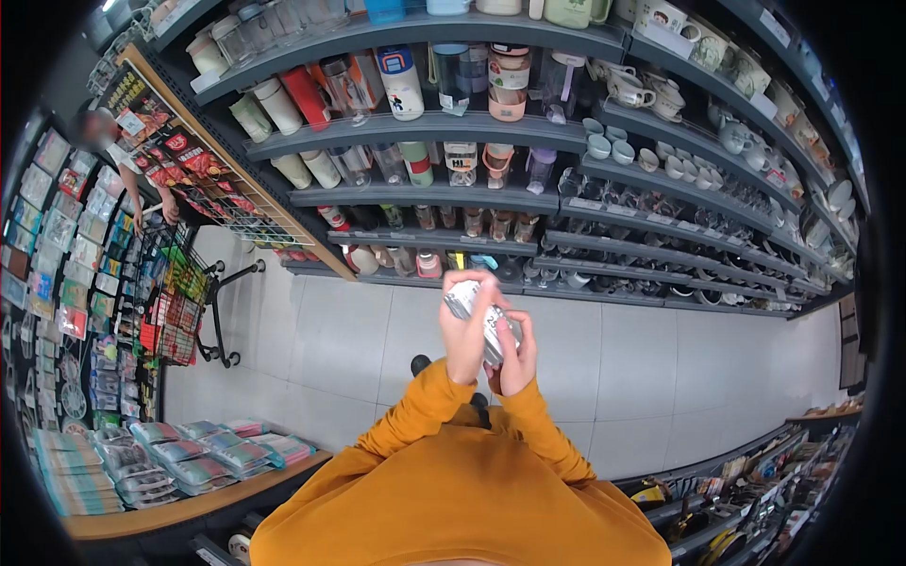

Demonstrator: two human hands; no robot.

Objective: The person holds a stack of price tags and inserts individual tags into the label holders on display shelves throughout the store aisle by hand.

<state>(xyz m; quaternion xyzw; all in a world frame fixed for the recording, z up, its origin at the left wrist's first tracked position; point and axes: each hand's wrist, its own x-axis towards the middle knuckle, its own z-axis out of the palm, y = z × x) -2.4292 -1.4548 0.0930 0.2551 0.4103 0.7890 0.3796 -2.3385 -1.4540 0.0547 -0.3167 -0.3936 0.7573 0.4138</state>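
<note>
Both hands are in front of my chest, over the aisle floor. My left hand (462,330) is closed around a small grey-and-white package (492,332) with dark lettering. On its other side, my right hand (516,354) grips the same package, fingers bent over its edge. The palms and fingers cover much of it, so its exact kind cannot be made out. Beyond the hands, the lowest shelf (429,281) carries bottles and cups, among them a pink-lidded jar (428,264).
Shelves of bottles, teapots (630,91) and small cups (612,146) rise ahead. At left, a person (132,170) stands by a shopping cart (179,302). Packaged goods (189,448) lie on a wooden-edged counter (179,514) at lower left. More racks (746,491) stand at lower right.
</note>
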